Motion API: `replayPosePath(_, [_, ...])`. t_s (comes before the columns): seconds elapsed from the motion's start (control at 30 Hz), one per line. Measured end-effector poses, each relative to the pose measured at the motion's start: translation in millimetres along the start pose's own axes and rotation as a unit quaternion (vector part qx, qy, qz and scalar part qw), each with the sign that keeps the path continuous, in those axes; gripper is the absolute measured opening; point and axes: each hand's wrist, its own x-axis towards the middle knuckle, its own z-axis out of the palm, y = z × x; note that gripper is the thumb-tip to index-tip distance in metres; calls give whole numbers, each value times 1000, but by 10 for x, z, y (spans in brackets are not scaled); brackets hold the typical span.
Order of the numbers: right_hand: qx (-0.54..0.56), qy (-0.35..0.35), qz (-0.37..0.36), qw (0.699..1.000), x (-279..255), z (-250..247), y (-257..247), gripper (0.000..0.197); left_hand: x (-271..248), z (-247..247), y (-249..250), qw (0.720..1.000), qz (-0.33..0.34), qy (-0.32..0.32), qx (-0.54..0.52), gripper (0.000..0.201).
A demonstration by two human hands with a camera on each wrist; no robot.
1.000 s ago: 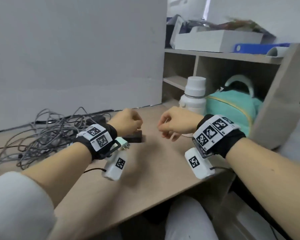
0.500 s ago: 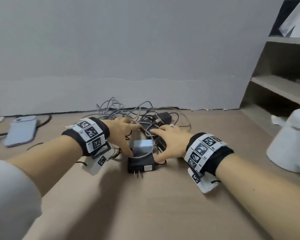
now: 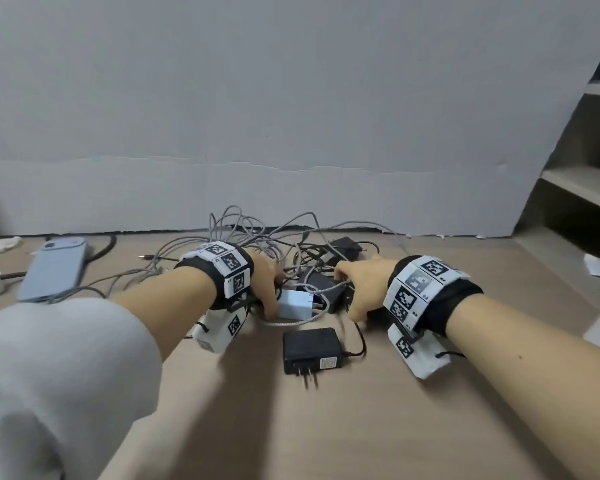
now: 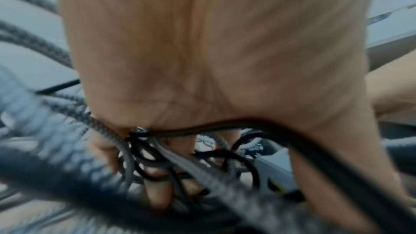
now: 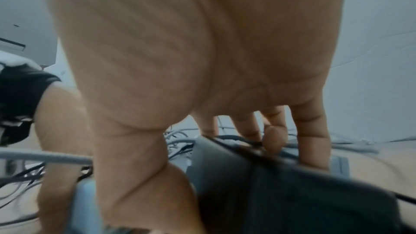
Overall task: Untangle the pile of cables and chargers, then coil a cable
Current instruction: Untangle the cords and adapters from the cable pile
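Fingers of the left hand (image 3: 264, 278) reach down into the pile of cables (image 3: 257, 237), curled among grey braided and thin black strands, with a black cable (image 4: 202, 127) drawn across the palm; the thumb lies against a white charger (image 3: 296, 304). The right hand (image 3: 362, 285) is spread, fingers fairly straight, their tips resting on a black charger (image 3: 321, 289); the thumb points down to the desk (image 3: 326, 427). Whether it grips anything cannot be told. A second black charger (image 3: 310, 348) lies apart from the pile, nearer the desk's front edge, prongs toward the viewer; its small label is too blurred to read. Both wrists carry black bands with square black-and-white markers. The pile sits at the back edge of the pale wooden desk, against a grey wall (image 3: 291, 116). A blue-grey phone (image 3: 54, 268) lies toward the left edge; shelves (image 3: 582, 188) stand at the right.
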Motion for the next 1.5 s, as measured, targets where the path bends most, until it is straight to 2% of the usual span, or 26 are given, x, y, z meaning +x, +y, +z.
replayPosePath(0.1, [-2, 16, -2, 1000, -47, -66, 50, 48, -95, 35, 0, 999, 40, 1, -11, 44])
replayPosePath(0.2, [-7, 60, 3, 998, -149, -102, 119, 39, -162, 52, -98, 982, 92, 19, -164, 26])
replayPosePath(0.27, [3, 92, 9, 996, -223, -101, 164, 41, -258, -18, -180, 946, 141, 51, -288, 19])
replayPosePath(0.33, [30, 120, 6, 992, -290, -89, 180, 52, -382, -121, -228, 909, 157, 113, -370, 23])
replayPosePath(0.4, [85, 158, -36, 983, -367, -86, 136, 63, -479, -208, -229, 853, 184, 143, -467, 20])
replayPosePath(0.43, [132, 176, -66, 973, -408, -85, 95, 65, -528, -253, -213, 821, 196, 153, -514, 14])
replayPosePath(0.47, [189, 190, -97, 958, -448, -81, 53, 64, -553, -284, -201, 793, 206, 160, -550, 18])
replayPosePath(0.53, [291, 202, -137, 925, -463, -54, -20, 61, -618, -343, -160, 756, 238, 163, -587, 26])
replayPosePath(0.6, [343, 222, -154, 900, -441, -13, -72, 65, -713, -362, -128, 748, 257, 162, -590, 10])
replayPosePath(0.67, [374, 247, -162, 879, -392, 26, -110, 74, -765, -356, -138, 746, 267, 167, -587, 28])
replayPosePath(0.7, [399, 250, -167, 866, -399, 31, -131, 81, -789, -350, -123, 743, 273, 164, -589, 30])
replayPosePath(0.77, [449, 253, -201, 833, -405, 19, -184, 91, -821, -338, -82, 742, 281, 173, -584, 19])
replayPosePath(0.8, [451, 256, -225, 825, -395, 7, -195, 85, -830, -342, -62, 742, 284, 176, -581, 14])
replayPosePath(0.9, [393, 246, -233, 855, -335, -43, -154, 33, -827, -390, -43, 736, 293, 191, -579, 11])
replayPosePath(0.93, [390, 236, -226, 861, -322, -61, -129, 24, -817, -409, -50, 731, 295, 198, -582, 11])
replayPosePath(1.03, [412, 221, -199, 861, -336, -112, -39, 20, -801, -465, -79, 717, 299, 220, -590, 13])
replayPosePath(1.1, [440, 245, -175, 846, -321, -150, 27, 19, -794, -503, -131, 744, 277, 251, -554, 18])
replayPosePath(1.17, [443, 282, -134, 840, -280, -209, 99, 23, -819, -524, -187, 793, 248, 276, -484, 32])
replayPosePath(1.23, [438, 297, -105, 842, -276, -273, 133, 36, -865, -524, -233, 837, 222, 268, -422, 42])
replayPosePath(1.33, [452, 311, -82, 832, -298, -339, 175, 47, -839, -443, -253, 893, 179, 241, -334, 26])
replayPosePath(1.37, [455, 323, -80, 826, -318, -355, 196, 49, -815, -392, -247, 910, 163, 241, -295, 26])
replayPosePath(1.43, [454, 349, -69, 817, -369, -402, 229, 50, -751, -290, -232, 929, 146, 248, -230, 26])
replayPosePath(1.5, [460, 358, -64, 810, -432, -453, 235, 45, -646, -172, -202, 934, 147, 269, -185, 27])
